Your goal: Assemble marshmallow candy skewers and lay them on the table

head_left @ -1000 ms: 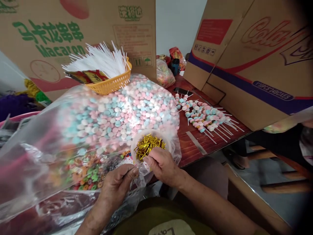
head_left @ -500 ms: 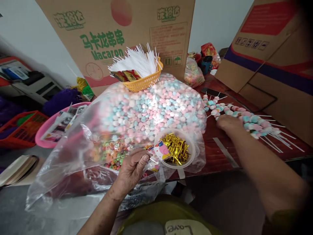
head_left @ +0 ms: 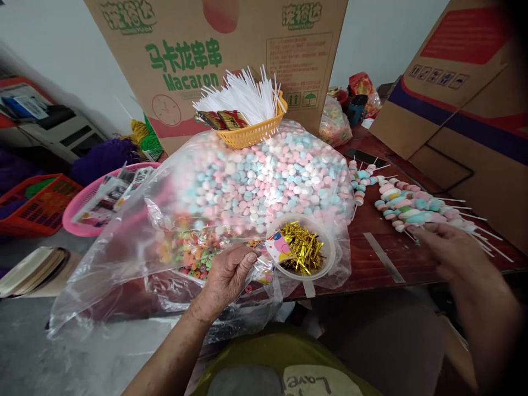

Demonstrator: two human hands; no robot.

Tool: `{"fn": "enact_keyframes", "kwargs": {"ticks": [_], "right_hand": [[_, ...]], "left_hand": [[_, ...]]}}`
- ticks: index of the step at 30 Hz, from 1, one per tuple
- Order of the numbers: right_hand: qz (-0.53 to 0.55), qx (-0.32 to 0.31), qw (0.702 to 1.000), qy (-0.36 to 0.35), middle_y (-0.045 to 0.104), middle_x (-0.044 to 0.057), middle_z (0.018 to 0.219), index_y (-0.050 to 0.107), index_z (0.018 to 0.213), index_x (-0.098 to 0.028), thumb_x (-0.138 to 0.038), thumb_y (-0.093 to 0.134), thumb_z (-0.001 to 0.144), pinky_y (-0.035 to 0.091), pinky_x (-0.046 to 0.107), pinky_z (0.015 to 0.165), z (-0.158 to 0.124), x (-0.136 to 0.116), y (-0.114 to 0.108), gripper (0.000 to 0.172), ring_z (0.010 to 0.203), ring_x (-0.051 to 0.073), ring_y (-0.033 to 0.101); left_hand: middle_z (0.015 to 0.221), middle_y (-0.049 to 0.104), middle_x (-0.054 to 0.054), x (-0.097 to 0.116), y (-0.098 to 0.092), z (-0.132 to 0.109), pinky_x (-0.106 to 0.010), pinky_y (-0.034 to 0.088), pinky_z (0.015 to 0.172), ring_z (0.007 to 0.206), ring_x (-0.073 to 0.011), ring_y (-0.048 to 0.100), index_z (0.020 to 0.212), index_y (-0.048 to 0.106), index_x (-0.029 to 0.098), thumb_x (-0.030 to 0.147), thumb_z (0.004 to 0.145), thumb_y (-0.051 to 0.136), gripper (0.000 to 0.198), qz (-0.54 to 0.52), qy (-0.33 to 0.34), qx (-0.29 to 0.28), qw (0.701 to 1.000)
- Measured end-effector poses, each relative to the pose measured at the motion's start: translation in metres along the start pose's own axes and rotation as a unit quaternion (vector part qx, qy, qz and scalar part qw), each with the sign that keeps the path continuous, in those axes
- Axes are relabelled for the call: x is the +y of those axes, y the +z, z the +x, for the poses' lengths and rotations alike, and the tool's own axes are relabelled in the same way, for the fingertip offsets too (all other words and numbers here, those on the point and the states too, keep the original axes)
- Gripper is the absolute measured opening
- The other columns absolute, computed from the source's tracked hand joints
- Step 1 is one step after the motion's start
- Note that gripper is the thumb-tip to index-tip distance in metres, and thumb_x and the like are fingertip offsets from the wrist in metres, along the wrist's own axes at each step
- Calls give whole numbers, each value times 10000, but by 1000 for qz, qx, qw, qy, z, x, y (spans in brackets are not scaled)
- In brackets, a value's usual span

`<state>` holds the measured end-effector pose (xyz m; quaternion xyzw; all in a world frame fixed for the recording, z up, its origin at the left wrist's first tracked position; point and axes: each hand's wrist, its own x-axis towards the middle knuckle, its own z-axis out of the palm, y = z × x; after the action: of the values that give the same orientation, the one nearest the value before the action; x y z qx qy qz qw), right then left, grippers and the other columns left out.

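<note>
My left hand [head_left: 231, 272] is closed, thumb against the fingers, pinching a clear printed plastic bag [head_left: 280, 246]. The bag's pink and yellow printed part lies over the left side of a round clear tub [head_left: 330, 265] of gold twist ties [head_left: 305, 250]. On the right, my right hand [head_left: 457, 258] is smeared by motion beside the near edge of a pile of pastel marshmallow skewers [head_left: 412, 206]. Whether its fingers hold a skewer I cannot make out. Further left lies a smaller group of skewers [head_left: 361, 179].
A large clear sack of pastel marshmallows [head_left: 259, 176] fills the table's middle, with a yellow basket of white sticks [head_left: 247, 136] on top. Colourful ring candies [head_left: 198, 256] lie in front. Cardboard boxes [head_left: 243, 33] stand behind and at right; a pink basket [head_left: 72, 212] is at left.
My right hand has moved right and nearer to me, from the smaller skewer group to the near edge of the pile. My left hand keeps its pinch; the view has shifted slightly.
</note>
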<state>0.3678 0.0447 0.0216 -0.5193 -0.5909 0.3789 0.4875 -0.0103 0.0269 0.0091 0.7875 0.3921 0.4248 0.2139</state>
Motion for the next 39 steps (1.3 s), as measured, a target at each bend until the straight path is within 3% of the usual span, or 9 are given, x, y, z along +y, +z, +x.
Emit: {"fn": "enact_keyframes", "kwargs": {"ticks": [2, 5, 10, 13, 18, 23, 28, 33, 39], "right_hand": [[35, 38, 998, 33, 350, -78, 390, 633, 647, -226, -503, 587, 800, 237, 244, 300, -19, 2, 29, 320, 329, 90, 259], [122, 63, 987, 83, 475, -53, 512, 646, 831, -214, -471, 648, 748, 324, 244, 379, -30, -8, 79, 270, 390, 83, 363], [270, -20, 949, 164, 360, -99, 455, 623, 964, -177, -467, 713, 655, 169, 222, 418, -23, -37, 137, 434, 399, 43, 223], [264, -64, 942, 198, 377, -86, 455, 615, 782, -168, -457, 750, 597, 131, 225, 414, -26, -40, 159, 368, 399, 36, 220], [251, -10, 948, 193, 324, -84, 422, 423, 518, -194, -470, 725, 622, 131, 226, 398, -30, -32, 182, 422, 394, 36, 204], [186, 4, 967, 176, 331, -72, 451, 394, 533, -204, -526, 683, 668, 188, 222, 391, -29, -27, 162, 454, 407, 54, 254], [-66, 6, 997, -33, 551, 6, 721, 591, 831, -198, -325, 592, 816, 450, 252, 601, -42, -24, 101, 128, 683, 143, 534], [-284, -27, 926, -246, 605, 36, 854, 613, 952, -227, -109, 490, 844, 495, 316, 766, -50, -26, 65, 202, 820, 178, 595], [-445, -25, 837, -316, 603, 60, 904, 570, 1141, -211, -57, 441, 837, 493, 272, 701, -42, -27, 50, 364, 842, 189, 593]], "left_hand": [[701, 622, -18, 1, 5, 3, -234, 453, 629, 666, -123, 573, 795, 607, 189, 256, 937, 429, 237, 14, 5, -34, 999], [696, 611, -27, 4, 15, 8, -236, 439, 631, 664, -122, 549, 778, 601, 180, 264, 946, 404, 273, 41, 23, -73, 996], [657, 578, -8, 16, 15, 9, -214, 407, 592, 625, -107, 522, 741, 593, 173, 245, 949, 405, 290, 53, 15, -68, 996], [636, 573, -3, 20, 11, 6, -211, 394, 577, 604, -102, 520, 720, 602, 169, 245, 951, 405, 313, 57, -13, -87, 994], [626, 612, 31, 16, 18, 0, -192, 426, 551, 545, -88, 538, 953, 615, 182, 280, 898, 530, 141, -46, -78, -87, 992], [670, 650, 11, 13, 22, -2, -192, 456, 588, 605, -94, 578, 779, 631, 176, 224, 870, 572, 118, -54, -46, -35, 997], [804, 701, -34, 6, 8, -3, -243, 506, 700, 750, -139, 644, 817, 662, 176, 236, 885, 554, 141, -69, -45, 22, 996], [828, 709, -53, 1, 1, 1, -277, 521, 752, 824, -167, 655, 851, 678, 190, 251, 897, 533, 164, -82, -7, 7, 997], [798, 701, -36, 6, -4, 9, -267, 523, 745, 795, -149, 655, 862, 661, 195, 198, 896, 529, 136, -70, 31, -6, 997]]}}
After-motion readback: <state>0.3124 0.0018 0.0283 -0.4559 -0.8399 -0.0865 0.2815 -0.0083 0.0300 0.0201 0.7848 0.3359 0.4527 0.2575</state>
